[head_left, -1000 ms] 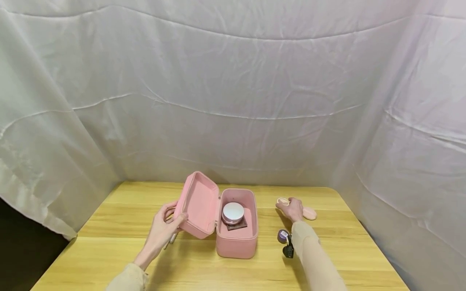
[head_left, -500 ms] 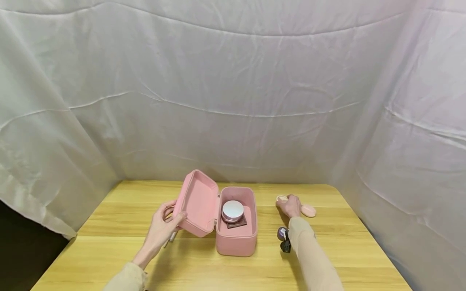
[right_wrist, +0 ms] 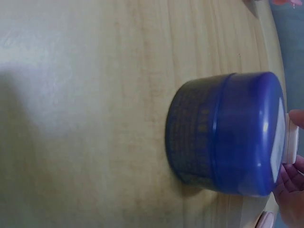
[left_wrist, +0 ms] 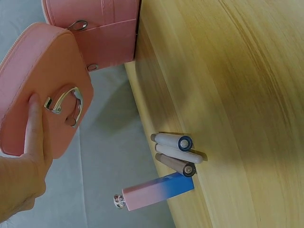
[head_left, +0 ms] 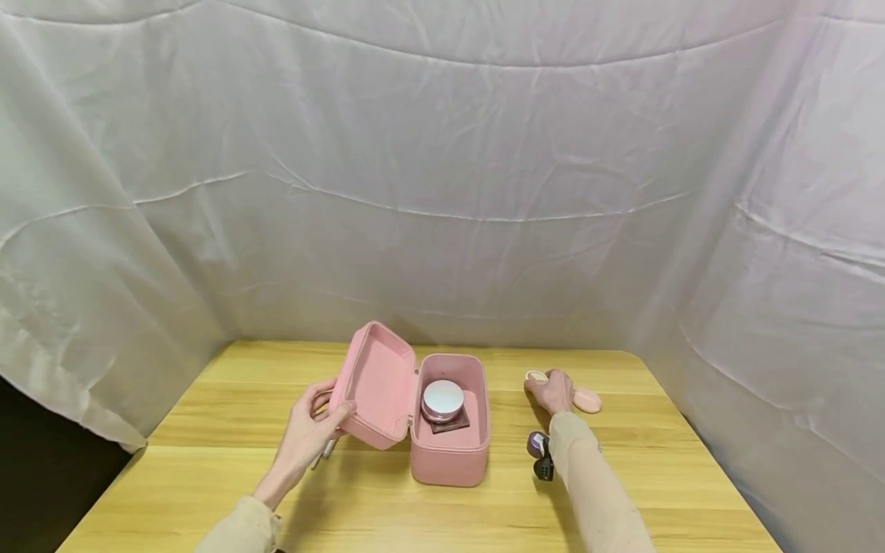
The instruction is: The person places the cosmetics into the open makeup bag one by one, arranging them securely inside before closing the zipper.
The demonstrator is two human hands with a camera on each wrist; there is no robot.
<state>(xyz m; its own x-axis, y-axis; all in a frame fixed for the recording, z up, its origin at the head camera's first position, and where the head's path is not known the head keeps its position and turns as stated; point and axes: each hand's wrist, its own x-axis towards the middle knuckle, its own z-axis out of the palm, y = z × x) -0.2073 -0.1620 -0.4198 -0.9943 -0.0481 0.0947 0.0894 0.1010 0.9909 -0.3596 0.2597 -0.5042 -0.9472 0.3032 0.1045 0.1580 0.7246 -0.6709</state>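
Observation:
A pink cosmetic case (head_left: 448, 465) stands with its lid (head_left: 379, 384) swung out to the left. My left hand (head_left: 313, 430) grips that lid by its outer corner; in the left wrist view a finger (left_wrist: 34, 126) lies along the lid's outside, beside the metal handle (left_wrist: 64, 100). Inside the case, a white-topped round jar (head_left: 442, 399) rests on a flat dark square (head_left: 452, 425). My right hand (head_left: 553, 392) pinches a pale round item (head_left: 535, 375) at the table's right. In the right wrist view the thumb (right_wrist: 297, 118) and fingers hold its pale pink edge (right_wrist: 291, 140).
A pale pink oval piece (head_left: 588, 399) lies right of my right hand. A purple jar (right_wrist: 223, 133) stands under the right forearm. Left of the case are several slim tubes (left_wrist: 175, 149) and a pink-and-blue tube (left_wrist: 154, 191). Grey cloth (head_left: 442, 153) hangs behind the table.

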